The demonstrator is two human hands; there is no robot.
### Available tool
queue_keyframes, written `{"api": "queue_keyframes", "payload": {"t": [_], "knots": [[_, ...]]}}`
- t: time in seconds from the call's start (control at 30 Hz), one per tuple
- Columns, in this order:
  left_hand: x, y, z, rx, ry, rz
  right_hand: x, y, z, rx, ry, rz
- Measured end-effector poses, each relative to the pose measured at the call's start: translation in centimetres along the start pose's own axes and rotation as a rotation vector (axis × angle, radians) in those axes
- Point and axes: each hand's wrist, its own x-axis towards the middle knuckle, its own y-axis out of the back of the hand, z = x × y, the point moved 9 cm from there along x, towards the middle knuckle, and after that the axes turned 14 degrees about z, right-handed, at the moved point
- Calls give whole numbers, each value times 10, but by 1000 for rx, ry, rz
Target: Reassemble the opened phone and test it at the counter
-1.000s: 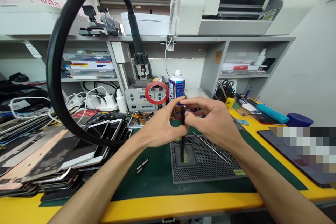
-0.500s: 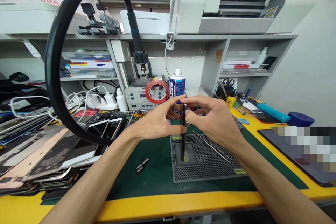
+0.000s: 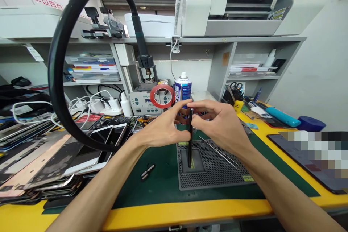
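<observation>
A thin dark phone (image 3: 190, 152) stands on its edge, seen edge-on, above the grey honeycomb mat (image 3: 214, 177). From the left, my left hand (image 3: 168, 127) grips it with the thumb on its near side and fingertips at the top. My right hand (image 3: 220, 121) pinches its upper part from the other side. Both hands' far fingers are partly hidden. Metal tweezers (image 3: 219, 152) lie on the mat beneath my right hand. To the left of the mat, a small dark part with a silvery strip (image 3: 147, 171) rests on the green work mat (image 3: 152, 192).
Stacked phone screens and frames (image 3: 54, 166) crowd the left side under a thick black hose (image 3: 58, 79). Behind my hands stand a blue spray can (image 3: 183, 88) and a red tape roll (image 3: 162, 96). A dark flat panel (image 3: 293, 163) lies at right on the yellow table (image 3: 190, 212).
The hands and phone have barely moved; my left thumb has shifted slightly left along the phone's edge. The camera view has tilted a little.
</observation>
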Motion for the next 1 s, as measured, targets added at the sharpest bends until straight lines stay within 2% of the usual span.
{"api": "queue_keyframes", "payload": {"t": [0.3,0.5,1.0], "knots": [[0,-2,3,35,-4,20,-1,1,1,-23,-19,29],[0,-6,10,49,10,27,-2,-1,-4,-9,23,22],[2,-8,17,97,-47,42,-6,-2,3,-73,-55,70]]}}
